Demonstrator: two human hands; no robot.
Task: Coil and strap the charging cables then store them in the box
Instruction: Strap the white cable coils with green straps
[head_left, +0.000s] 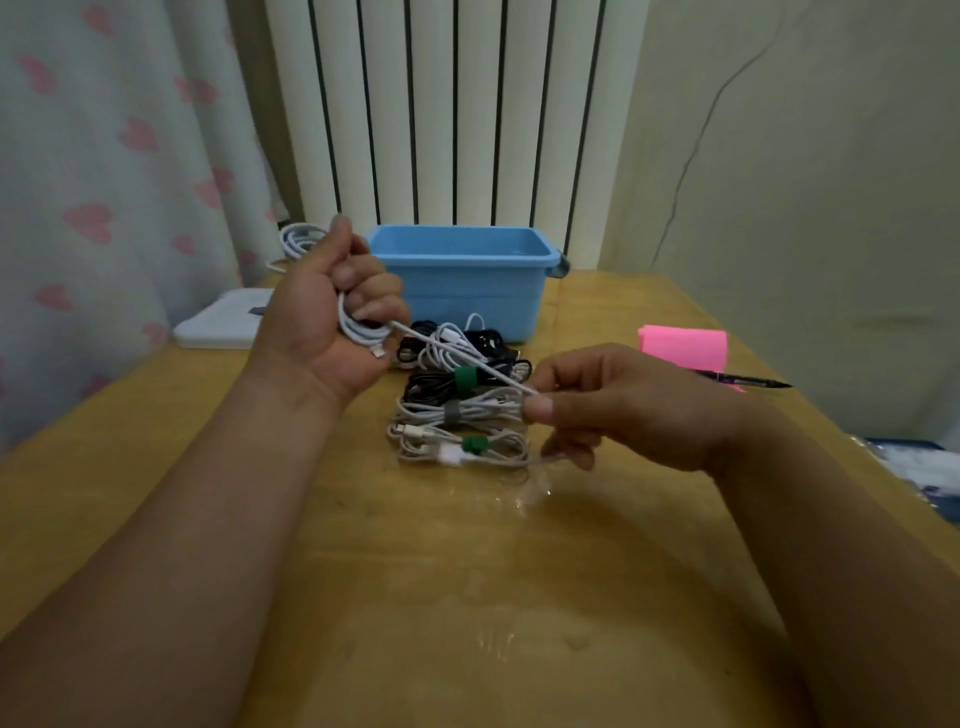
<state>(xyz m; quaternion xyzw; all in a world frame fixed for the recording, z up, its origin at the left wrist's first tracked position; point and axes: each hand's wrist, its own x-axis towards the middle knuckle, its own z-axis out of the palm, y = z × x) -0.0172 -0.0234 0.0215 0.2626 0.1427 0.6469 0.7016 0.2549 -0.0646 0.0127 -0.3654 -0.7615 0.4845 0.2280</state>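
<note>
Centre right, the right hand pinches the light, limp white cable near its free end, likely best held taut, while left of centre the left hand grips its springy coil, the blue box beyond

The table before me is yellowish wood, glossy with reflections. The box is smooth blue plastic, faintly shiny. The white cable I hold has a smooth plastic sheath. The green strap looks like matt cloth, and the pink pad is matt paper.
</note>
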